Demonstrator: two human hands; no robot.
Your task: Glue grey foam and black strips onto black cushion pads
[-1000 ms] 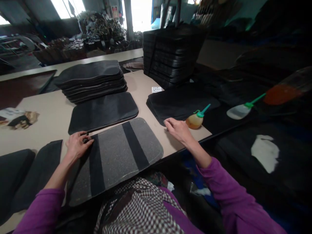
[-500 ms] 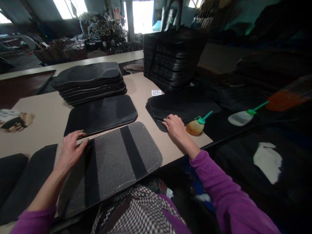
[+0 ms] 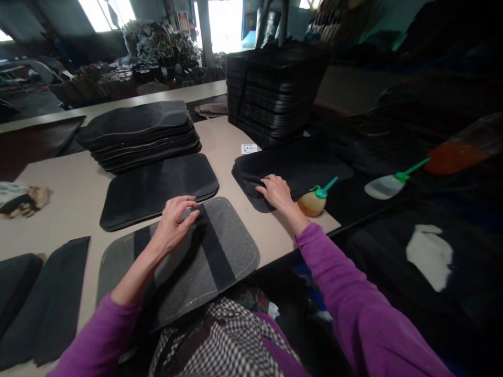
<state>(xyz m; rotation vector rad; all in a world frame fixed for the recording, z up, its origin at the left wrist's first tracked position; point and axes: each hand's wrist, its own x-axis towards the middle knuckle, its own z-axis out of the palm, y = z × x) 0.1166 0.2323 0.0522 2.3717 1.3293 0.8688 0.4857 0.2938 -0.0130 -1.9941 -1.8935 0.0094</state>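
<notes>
A grey speckled panel (image 3: 183, 280) with rounded corners and two black strips (image 3: 216, 256) across it lies flat before me at the table's front edge. My left hand (image 3: 175, 222) hovers over its far side, thumb and fingers apart, with nothing between them. To the right, my right hand (image 3: 277, 192) rests on the near edge of a low stack of black panels (image 3: 294, 165). Its fingers are bent and spread on the top piece; a grip on that piece cannot be made out. Close beside it stands a squeeze bottle (image 3: 313, 203) of amber liquid with a green nozzle.
Further black panels (image 3: 161, 188) lie behind the grey one, with a taller stack (image 3: 139, 131) beyond. A strapped pile (image 3: 271, 94) stands at the back. Dark fabric pieces (image 3: 58, 293) lie at left. Another bottle (image 3: 385, 187) sits right, and a paper label (image 3: 249, 149) lies by the stack.
My left hand has moved right, from the grey panel's left end to above its middle. My right hand has slid slightly farther onto the black stack.
</notes>
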